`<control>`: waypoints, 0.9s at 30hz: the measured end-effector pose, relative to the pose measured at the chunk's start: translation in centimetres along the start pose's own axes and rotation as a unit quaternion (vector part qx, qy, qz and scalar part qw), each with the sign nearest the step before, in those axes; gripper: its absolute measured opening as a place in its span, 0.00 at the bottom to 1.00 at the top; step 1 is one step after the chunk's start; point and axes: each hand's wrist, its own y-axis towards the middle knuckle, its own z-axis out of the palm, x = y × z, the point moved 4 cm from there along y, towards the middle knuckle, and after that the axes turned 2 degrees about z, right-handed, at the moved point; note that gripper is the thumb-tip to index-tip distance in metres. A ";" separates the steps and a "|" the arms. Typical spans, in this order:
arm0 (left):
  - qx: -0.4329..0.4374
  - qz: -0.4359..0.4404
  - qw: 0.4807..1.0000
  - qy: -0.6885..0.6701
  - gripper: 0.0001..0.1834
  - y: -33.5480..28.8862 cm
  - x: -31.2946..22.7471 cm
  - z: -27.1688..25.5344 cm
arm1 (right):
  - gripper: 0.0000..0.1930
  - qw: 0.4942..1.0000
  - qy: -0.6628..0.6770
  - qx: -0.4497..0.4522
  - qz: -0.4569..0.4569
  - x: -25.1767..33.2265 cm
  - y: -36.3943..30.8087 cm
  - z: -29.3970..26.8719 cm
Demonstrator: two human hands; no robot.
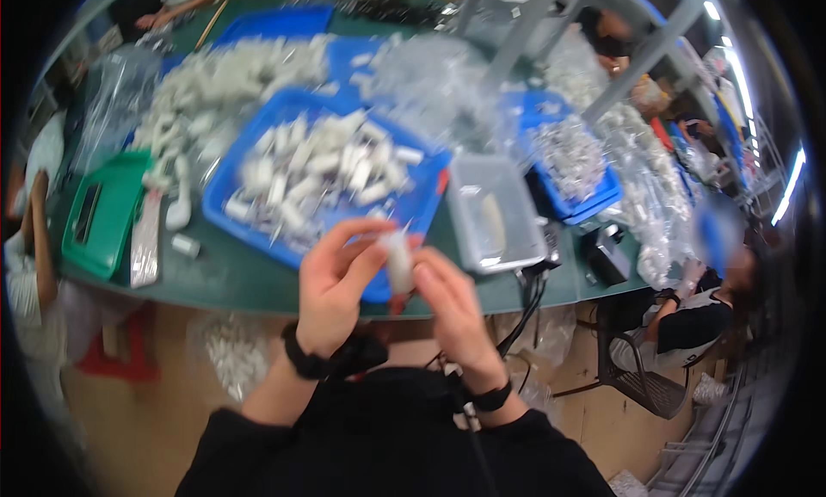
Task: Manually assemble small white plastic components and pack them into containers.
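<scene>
— Above the near edge of the green desk (225, 277), just in front of the blue tray (251, 237): what, exactly?

— White cylindrical piece (398, 265), blurred, held up between left hand (331, 279) and right hand (453, 309).

— Gripped by which fingers?

— On the left, closed on the piece, with thumb against one side and forefinger near the far end. On the right, close against the other side; too blurred to tell whether pinching or merely touching.

— And inside the tray?

— Heaped with similar white pieces, mixed with clear, shiny bits too small to make out.

— To the right of it?

— Translucent box (495, 206), near the right hand, with something pale inside. Farther along, a smaller blue tray full of clear bits (570, 160), then a black block-shaped device (607, 254).

— To the left?

— Green tray (110, 226), pale flat strip (144, 243) beside it, and a lone white cylinder (185, 245) lying on the desk.

— Farther back?

— Long heap of white parts (241, 71), next to piled clear plastic (439, 84).

— On the floor?

— Clear bag of white pieces (234, 357), and farther left, a red stool (123, 352). At far right, a dark chair (647, 372).
</scene>
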 end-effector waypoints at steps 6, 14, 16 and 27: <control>0.044 0.025 0.998 -0.039 0.19 -0.6 -1.7 1.0 | 0.11 0.995 -0.067 -0.046 -0.063 1.5 -0.4 1.4; 0.044 -0.017 0.996 -0.078 0.25 -1.5 -1.8 0.5 | 0.14 0.995 -0.047 -0.051 -0.070 1.4 -1.2 1.8; 0.049 -0.014 0.995 -0.081 0.24 -1.4 -1.1 0.3 | 0.14 0.990 -0.078 -0.073 -0.089 1.2 -1.2 2.0; 0.066 -0.007 0.986 0.154 0.24 -0.8 2.1 -2.6 | 0.15 0.997 -0.051 -0.058 0.030 -4.2 -0.3 -0.5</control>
